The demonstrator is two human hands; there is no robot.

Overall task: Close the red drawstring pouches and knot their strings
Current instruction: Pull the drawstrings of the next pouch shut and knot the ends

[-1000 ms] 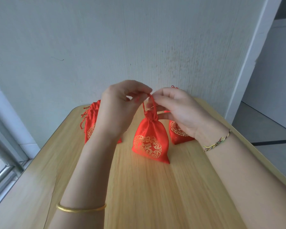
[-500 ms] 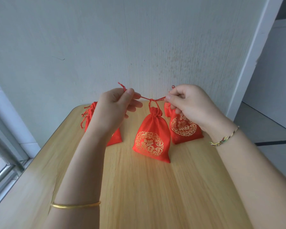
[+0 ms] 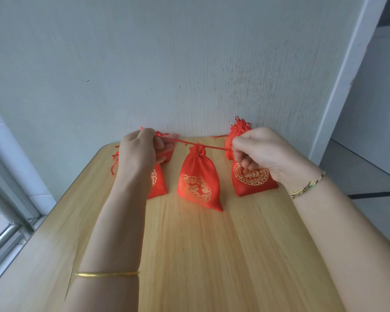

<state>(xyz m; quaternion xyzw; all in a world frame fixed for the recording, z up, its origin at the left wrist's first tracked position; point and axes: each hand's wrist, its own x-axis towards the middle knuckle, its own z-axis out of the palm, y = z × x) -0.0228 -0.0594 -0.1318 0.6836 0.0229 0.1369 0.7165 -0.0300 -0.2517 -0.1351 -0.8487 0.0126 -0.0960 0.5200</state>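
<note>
A red pouch with gold print (image 3: 198, 179) stands in the middle of the wooden table (image 3: 212, 255), its neck gathered tight. Its red string (image 3: 216, 148) runs taut to both sides from the neck. My left hand (image 3: 140, 149) pinches the left end of the string, and my right hand (image 3: 259, 152) pinches the right end. Behind my left hand lies another red pouch (image 3: 157, 183), partly hidden. A third red pouch (image 3: 252, 180) sits under my right hand, and a further one (image 3: 235, 134) with a bunched top stands behind it by the wall.
The table's far edge meets a pale wall (image 3: 189, 75). A window frame (image 3: 7, 221) runs along the left side. To the right the table edge drops to a grey floor (image 3: 369, 176).
My hands have pulled apart, left and right, drawing the string taut and level. The middle pouch's neck is cinched tighter, and my hands sit lower than before.
</note>
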